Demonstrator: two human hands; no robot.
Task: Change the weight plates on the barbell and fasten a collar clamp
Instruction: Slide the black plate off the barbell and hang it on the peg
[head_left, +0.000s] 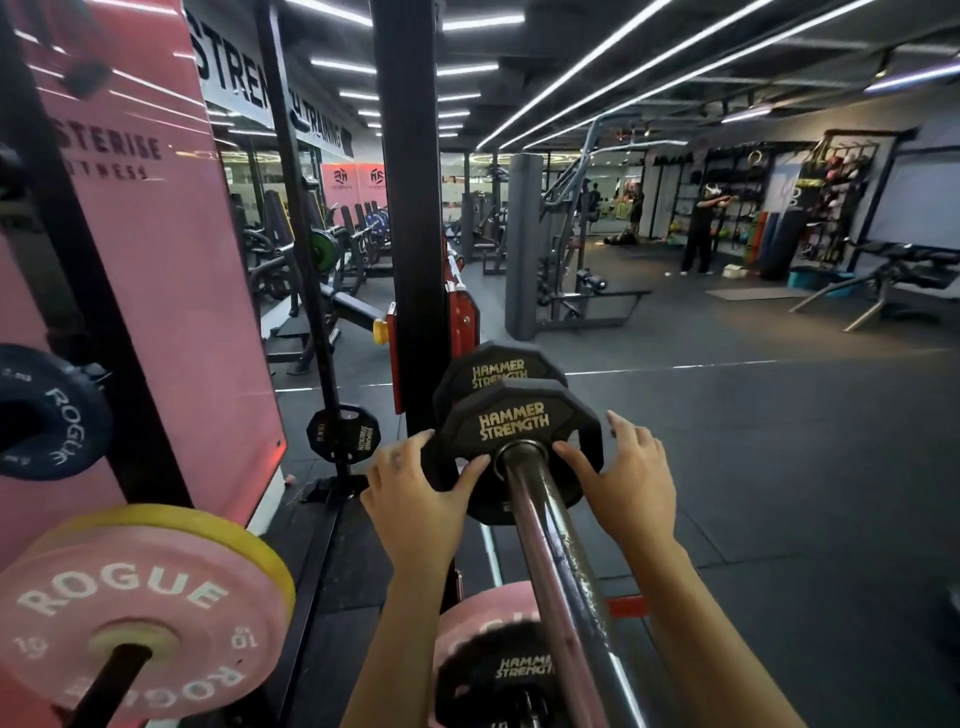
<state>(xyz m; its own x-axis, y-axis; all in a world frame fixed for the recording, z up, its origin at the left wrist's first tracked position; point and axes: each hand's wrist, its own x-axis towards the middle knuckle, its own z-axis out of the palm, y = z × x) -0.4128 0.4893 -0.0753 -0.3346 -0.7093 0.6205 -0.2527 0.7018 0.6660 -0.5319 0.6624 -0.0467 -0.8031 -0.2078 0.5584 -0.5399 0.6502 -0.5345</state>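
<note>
far plate (491, 370) half hidden behind near plate (519, 441), lower plates (493, 670) blurred

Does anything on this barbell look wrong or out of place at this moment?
Nothing stands out. Both Hammer Strength plates sit square on the barbell sleeve, with the left hand and right hand on the near plate.
</note>
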